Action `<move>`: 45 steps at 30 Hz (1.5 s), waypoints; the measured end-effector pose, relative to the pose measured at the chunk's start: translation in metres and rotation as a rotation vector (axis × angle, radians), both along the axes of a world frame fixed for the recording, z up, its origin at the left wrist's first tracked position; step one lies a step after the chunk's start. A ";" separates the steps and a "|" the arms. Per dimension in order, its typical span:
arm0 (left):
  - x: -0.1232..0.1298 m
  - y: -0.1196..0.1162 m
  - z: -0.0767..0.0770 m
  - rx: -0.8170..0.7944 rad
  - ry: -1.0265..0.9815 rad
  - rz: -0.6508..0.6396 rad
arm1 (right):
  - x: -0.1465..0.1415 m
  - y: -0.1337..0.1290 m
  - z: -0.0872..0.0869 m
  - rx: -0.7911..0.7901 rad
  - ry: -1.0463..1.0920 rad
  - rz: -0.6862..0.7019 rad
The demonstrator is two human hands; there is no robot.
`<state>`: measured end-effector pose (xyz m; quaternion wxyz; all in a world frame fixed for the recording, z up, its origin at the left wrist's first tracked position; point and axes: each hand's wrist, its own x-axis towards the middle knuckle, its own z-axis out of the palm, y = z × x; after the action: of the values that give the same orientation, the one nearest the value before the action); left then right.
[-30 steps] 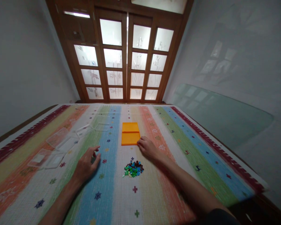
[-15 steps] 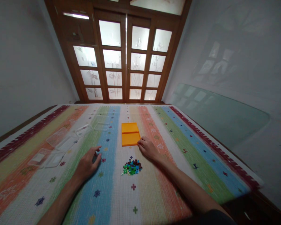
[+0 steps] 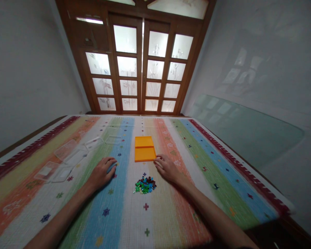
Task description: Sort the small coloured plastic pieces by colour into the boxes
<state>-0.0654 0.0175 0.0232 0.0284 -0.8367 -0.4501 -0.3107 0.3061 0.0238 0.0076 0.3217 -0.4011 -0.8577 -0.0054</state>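
An orange open case [image 3: 145, 154] with two flat sections lies in the middle of the cloth, a ridge running across it. Close to its near right corner is my right hand [image 3: 168, 168], fingers loosely apart, fingertips at or just beside the edge. My left hand [image 3: 103, 173] rests on the blue and green stripes, left of the case, with fingers slightly bent, thumb apart and nothing held. Between the hands, nearer to me, sits a small heap of tiny building bricks [image 3: 145, 185] in green, blue and dark brown.
Several clear plastic boxes and lids [image 3: 75, 154] lie on the left of the striped tablecloth [image 3: 134, 224]. A glass panel [image 3: 248, 128] leans at the right wall. Wooden doors with frosted panes [image 3: 142, 69] stand beyond the table's far edge.
My right hand's fingers have loosened from the corner of the case and spread. My left hand has shifted slightly and lies flatter. The view has tilted a little.
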 end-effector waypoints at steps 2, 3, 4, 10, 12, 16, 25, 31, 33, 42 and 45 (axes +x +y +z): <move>0.001 0.015 0.003 0.009 0.041 0.030 | -0.003 0.002 -0.002 0.021 -0.005 -0.036; 0.002 0.023 0.005 0.004 0.063 0.060 | -0.006 0.004 -0.003 0.027 -0.002 -0.059; 0.003 0.032 0.006 -0.009 0.083 0.097 | -0.009 0.007 -0.003 0.028 0.000 -0.081; 0.009 0.082 0.010 -0.081 0.140 0.245 | -0.032 0.022 -0.001 -0.027 -0.112 -0.159; 0.010 0.094 0.010 -0.108 0.162 0.280 | -0.037 0.024 0.002 -0.041 -0.147 -0.180; 0.009 0.109 0.011 -0.169 0.209 0.323 | -0.041 0.026 0.005 -0.045 -0.179 -0.200; 0.009 0.102 0.014 -0.238 0.247 0.206 | -0.039 0.025 0.004 -0.053 -0.170 -0.230; 0.014 0.071 0.012 -0.247 0.222 0.066 | -0.038 0.025 0.006 -0.062 -0.174 -0.225; 0.017 0.059 0.011 -0.249 0.219 0.032 | -0.038 0.026 0.007 -0.063 -0.179 -0.226; 0.038 0.027 0.010 -0.246 0.200 -0.100 | -0.038 0.024 0.010 -0.089 -0.219 -0.227; 0.042 0.024 0.010 -0.232 0.189 -0.114 | -0.037 0.024 0.009 -0.096 -0.218 -0.218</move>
<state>-0.0238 0.0415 0.0329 -0.0438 -0.8840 -0.4303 -0.1775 0.2693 0.0476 0.0169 0.2046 -0.5038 -0.8381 -0.0429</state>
